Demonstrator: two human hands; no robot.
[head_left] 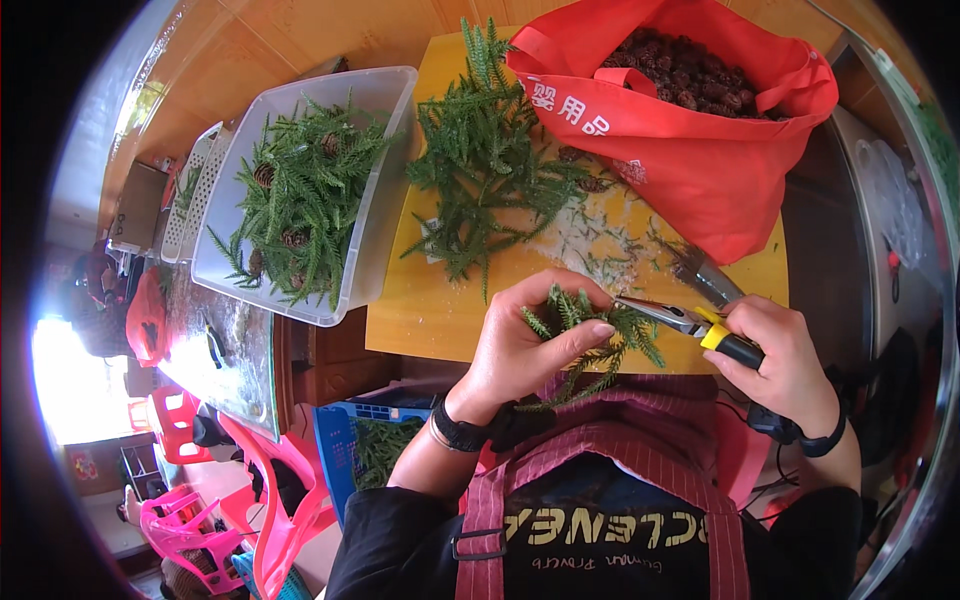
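My left hand (535, 345) is closed around a green artificial pine sprig (590, 335), whose needles stick out past the fingers and hang toward the apron. In my right hand (785, 355) is a pair of long-nose pliers (685, 320) with yellow and black handles. The plier tips reach the left fingertips at the top of the sprig; what they pinch there is too small to make out. Beyond my hands, a heap of green pine sprigs (490, 165) lies on the yellow board (420, 320), with white flakes and loose needles beside it.
A clear plastic bin (375, 270) at left holds sprigs with pine cones. At the far right stands a red cloth bag (690, 180) full of small brown cones. A brush (705, 275) lies near the bag. Below left are a blue crate (335, 450) and pink plastic chairs (270, 500).
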